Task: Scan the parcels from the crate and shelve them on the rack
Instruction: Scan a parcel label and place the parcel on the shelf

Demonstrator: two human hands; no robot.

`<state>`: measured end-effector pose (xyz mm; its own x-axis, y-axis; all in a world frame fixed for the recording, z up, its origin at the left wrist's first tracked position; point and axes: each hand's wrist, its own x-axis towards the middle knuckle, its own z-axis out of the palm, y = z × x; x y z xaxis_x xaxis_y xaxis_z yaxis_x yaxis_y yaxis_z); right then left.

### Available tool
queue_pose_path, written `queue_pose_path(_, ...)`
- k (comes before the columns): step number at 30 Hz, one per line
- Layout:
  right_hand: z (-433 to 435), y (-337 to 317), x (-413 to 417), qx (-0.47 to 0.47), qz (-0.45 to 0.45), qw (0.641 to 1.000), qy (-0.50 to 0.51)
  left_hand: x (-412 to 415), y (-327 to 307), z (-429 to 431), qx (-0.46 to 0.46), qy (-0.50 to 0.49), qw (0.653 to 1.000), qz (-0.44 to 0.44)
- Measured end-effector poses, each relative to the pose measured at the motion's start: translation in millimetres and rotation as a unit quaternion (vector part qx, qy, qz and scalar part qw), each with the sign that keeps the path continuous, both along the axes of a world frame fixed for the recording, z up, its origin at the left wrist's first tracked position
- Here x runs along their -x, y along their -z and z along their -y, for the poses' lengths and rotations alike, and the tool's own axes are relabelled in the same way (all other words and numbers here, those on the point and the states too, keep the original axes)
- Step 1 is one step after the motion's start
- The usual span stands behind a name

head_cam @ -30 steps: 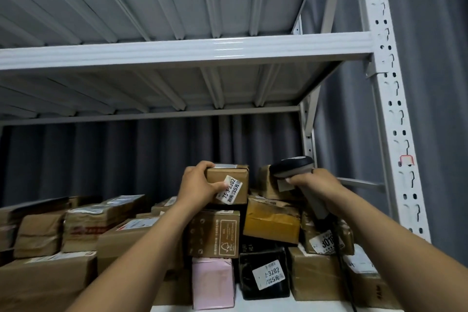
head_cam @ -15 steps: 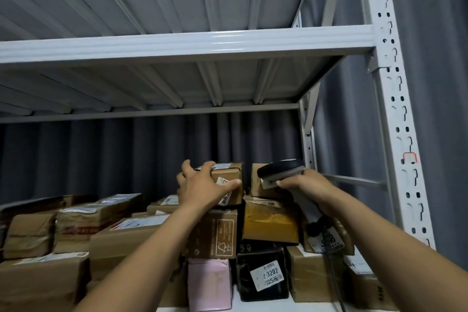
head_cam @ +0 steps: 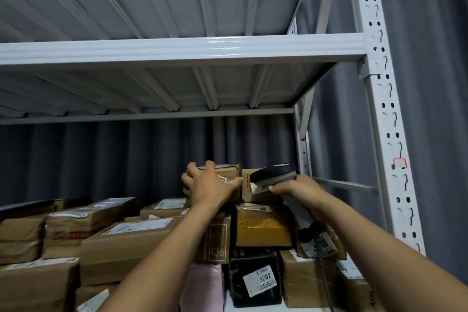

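Note:
A small brown cardboard parcel with a white label sits on top of the stacked parcels on the rack shelf. My left hand lies against its front face, fingers spread over its top and left edge, thumb along the right side. My right hand grips the handle of a grey and black barcode scanner, whose head points left at a second small brown box beside the first. The scanner cable hangs down at the right.
The shelf holds several parcels: brown boxes at left, a yellow-taped box, a black parcel with a white label, a pink one. A white rack beam runs overhead; the perforated upright stands right. Grey curtains hang behind.
My left hand went from gripping the small parcel's left side to lying over its front with fingers spread, and the parcel moved slightly back. The scanner stayed roughly in place.

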<state>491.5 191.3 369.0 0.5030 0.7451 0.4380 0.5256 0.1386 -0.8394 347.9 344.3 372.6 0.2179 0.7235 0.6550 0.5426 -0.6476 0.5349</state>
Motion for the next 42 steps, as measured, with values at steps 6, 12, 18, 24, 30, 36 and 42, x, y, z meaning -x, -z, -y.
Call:
queue_pose_path(6,0,2,-4,0.011,0.009,1.000,-0.004,-2,8,-11,-0.011,0.014,0.998,-0.061)
queue_pose_path(12,3,1,-3,0.003,0.003,1.000,0.003,9,8,2,-0.157,-0.036,0.976,-0.149)
queue_pose_path(18,30,11,-4,-0.034,-0.040,0.998,0.022,11,22,28,-0.319,0.045,0.929,-0.183)
queue_pose_path(24,50,40,-17,0.000,-0.056,0.994,0.098,-1,40,44,-0.285,0.073,0.911,-0.289)
queue_pose_path(30,63,51,-34,0.003,-0.082,0.990,0.115,-2,46,47,-0.262,0.035,0.907,-0.328)
queue_pose_path(36,66,55,-42,-0.038,-0.064,0.993,0.093,-2,50,44,-0.257,0.019,0.913,-0.317)
queue_pose_path(42,69,55,-37,-0.113,-0.086,0.988,0.057,-3,58,40,-0.240,0.009,0.923,-0.299)
